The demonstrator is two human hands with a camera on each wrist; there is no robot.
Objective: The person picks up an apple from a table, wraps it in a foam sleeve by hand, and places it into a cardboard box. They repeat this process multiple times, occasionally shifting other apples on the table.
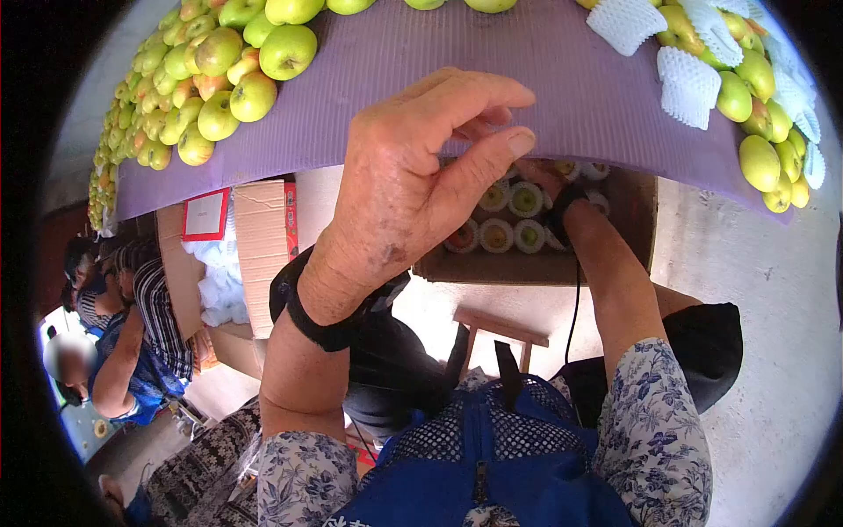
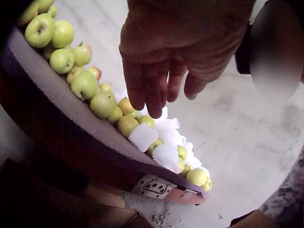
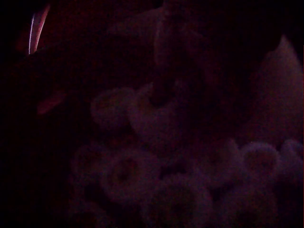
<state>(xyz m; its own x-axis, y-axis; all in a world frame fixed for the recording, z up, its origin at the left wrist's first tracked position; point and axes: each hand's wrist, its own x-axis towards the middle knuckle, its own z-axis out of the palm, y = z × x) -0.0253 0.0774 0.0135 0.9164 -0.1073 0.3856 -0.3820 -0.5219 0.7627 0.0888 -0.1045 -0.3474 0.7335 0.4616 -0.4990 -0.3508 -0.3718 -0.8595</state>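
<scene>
My left hand is raised over the front edge of the purple ribbed sheet, its fingers loosely bent and nothing between them. In the left wrist view the same hand hangs in front of green apples and white foam nets. Below the sheet, my right hand reaches into a cardboard box holding apples in foam nets. The dark right wrist view has a finger at the top of a netted apple; I cannot tell whether the hand grips it.
A heap of green apples lies at the left of the sheet, with more apples and foam nets at the right. An open carton with white packing stands left. A wooden stool is below. People sit at far left.
</scene>
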